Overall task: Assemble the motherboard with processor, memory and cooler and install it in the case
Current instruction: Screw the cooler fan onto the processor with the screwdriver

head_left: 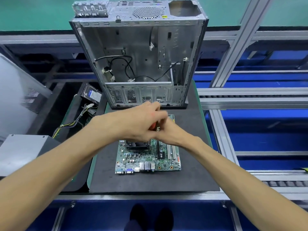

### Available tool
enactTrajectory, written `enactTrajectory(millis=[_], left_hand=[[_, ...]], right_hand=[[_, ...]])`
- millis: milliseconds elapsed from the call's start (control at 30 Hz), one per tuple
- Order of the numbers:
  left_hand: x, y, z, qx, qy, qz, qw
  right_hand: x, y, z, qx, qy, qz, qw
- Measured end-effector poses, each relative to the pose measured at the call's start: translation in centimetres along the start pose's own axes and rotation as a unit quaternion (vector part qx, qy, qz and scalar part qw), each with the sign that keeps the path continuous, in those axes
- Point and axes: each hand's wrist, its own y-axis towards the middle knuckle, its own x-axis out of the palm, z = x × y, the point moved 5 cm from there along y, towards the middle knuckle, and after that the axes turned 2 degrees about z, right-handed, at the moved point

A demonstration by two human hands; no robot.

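Observation:
The green motherboard (146, 158) lies flat on the black mat (191, 172), its port side toward me. A black cooler fan (137, 145) sits on its left half, partly under my hands, and the memory slots (160, 151) lie to its right. Both hands meet above the board's far half. My left hand (141, 121) curls round a red-handled tool (153, 126). My right hand (170, 132) closes against it from the right, and its fingertips are hidden. The open metal case (141, 64) stands on the mat just behind the hands, with loose black cables inside.
At the left, a dark tray (70, 117) holds a hard drive (91, 95) and a bundle of power wires (71, 124). A grey power supply box (21, 150) sits near my left forearm. A grey side panel (18, 92) leans further left. Aluminium frame rails (250, 95) run along the right.

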Motion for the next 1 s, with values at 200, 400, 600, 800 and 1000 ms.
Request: enactTrajectory(millis=[200,400,600,800,1000], left_hand=[[-0.1,0.6,-0.3,-0.147,0.166,0.111,0.969],[0.1,0.0,0.6,-0.003,0.004,-0.041,0.999],[-0.6,0.3,-0.7,-0.213,0.18,0.106,0.954],[-0.2,-0.6,0.1,-0.026,-0.01,-0.047,0.999],[-0.5,-0.2,-1.0,-0.195,0.172,0.063,0.963]], right_hand=[[0.5,0.0,-1.4,-0.005,0.025,-0.002,1.0],[0.5,-0.3,-0.4,-0.001,-0.004,-0.014,1.0],[0.9,0.4,-1.1,-0.021,0.04,-0.02,0.999],[1.1,0.2,-0.9,-0.013,0.025,-0.03,0.999],[1.4,0.5,-1.2,-0.014,0.012,-0.026,0.999]])
